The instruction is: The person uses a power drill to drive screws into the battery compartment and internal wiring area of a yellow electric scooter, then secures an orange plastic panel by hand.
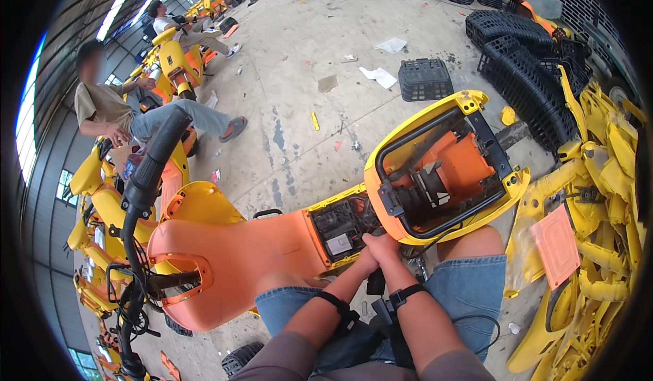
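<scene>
An orange and yellow electric scooter [272,248] with its seat area uncovered lies across in front of my knees. My right hand [383,247] is closed at the near edge of the yellow tail cover [375,180]; what it grips, if anything, is hidden. Just beside it and partly behind it is my left hand [368,261], its fingers out of sight. Both hands are beside the open compartment [338,228] with black parts and wiring. Inside the tail cover, a black tubular frame [408,139] surrounds an orange inner piece [457,163].
Black handlebars [151,177] rise at the left. Yellow body panels [602,224] and an orange plate [556,245] are heaped at the right. Black crates [520,75] and a single crate [425,80] stand behind. A seated person [112,112] is at the left among other scooters.
</scene>
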Demonstrator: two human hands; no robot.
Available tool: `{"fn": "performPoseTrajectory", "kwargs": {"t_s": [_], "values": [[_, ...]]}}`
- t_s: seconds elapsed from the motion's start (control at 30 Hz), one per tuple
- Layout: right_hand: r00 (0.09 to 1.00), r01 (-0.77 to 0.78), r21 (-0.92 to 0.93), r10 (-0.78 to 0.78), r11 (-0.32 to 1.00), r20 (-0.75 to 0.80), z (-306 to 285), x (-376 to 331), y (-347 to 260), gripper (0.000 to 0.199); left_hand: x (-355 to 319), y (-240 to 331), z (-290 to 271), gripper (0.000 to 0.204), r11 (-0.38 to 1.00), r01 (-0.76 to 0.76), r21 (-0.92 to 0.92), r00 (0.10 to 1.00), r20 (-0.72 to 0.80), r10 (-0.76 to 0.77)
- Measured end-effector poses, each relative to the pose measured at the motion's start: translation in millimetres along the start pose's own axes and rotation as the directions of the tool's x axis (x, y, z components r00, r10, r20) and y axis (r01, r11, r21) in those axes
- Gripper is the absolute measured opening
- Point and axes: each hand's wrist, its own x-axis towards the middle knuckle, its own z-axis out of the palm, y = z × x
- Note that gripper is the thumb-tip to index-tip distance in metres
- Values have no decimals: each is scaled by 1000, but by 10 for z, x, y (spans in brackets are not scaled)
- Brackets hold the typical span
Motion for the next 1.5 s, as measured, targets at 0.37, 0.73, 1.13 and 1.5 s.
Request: {"fn": "performPoseTrajectory", "kwargs": {"t_s": [0.37,0.73,1.13,1.5], "values": [[967,227,192,-197,955,-161,189,220,271,71,20,-75,144,23,946,224,-235,974,93,-207],[973,178,139,-153,974,-173,151,159,309,73,220,-505,174,32,986,-89,-139,996,16,93],[989,49,22,-45,999,-141,49,16,171,79,347,-557,88,35,974,-203,101,977,88,195],[996,12,3,-12,1000,-88,12,31,154,78,334,-519,68,40,965,-196,176,980,67,186]]}}
